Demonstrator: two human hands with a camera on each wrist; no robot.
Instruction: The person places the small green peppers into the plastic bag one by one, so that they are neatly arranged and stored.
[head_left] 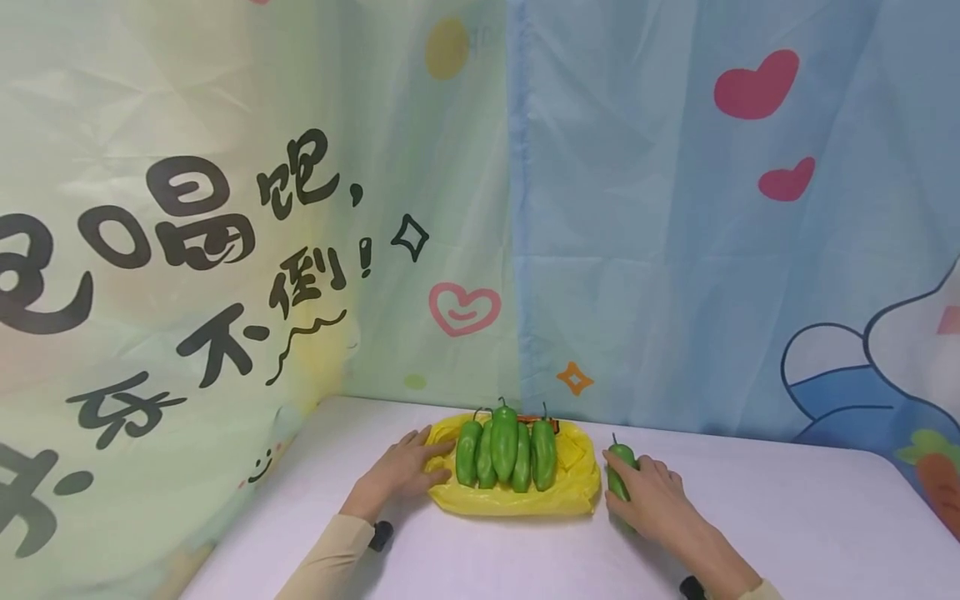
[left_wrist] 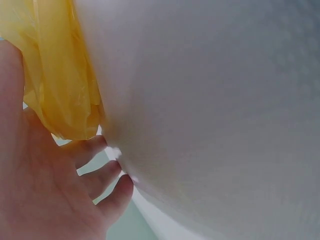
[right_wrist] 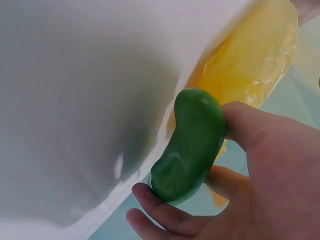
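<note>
A crumpled yellow plastic bag (head_left: pixel 517 504) lies on the table, with several green peppers (head_left: pixel 505 448) upright in a row on it, stems upward. At the bag's left side is my left hand (head_left: pixel 402 469). Its fingers are loosely spread and the thumb lies along the yellow plastic (left_wrist: pixel 65 75); whether it presses the bag is hard to tell. Just right of the bag, my right hand (head_left: pixel 656 504) holds one more green pepper (right_wrist: pixel 192 145) between thumb and fingers. That pepper stands stem up, close to the tabletop, apart from the bag.
A white-covered table (head_left: pixel 517 558) runs back to a printed cloth backdrop (head_left: pixel 615 208) with hearts and lettering. Something thin and reddish-brown (head_left: pixel 555 424) shows behind the peppers, mostly hidden. Each wrist carries a small black device (head_left: pixel 381 535).
</note>
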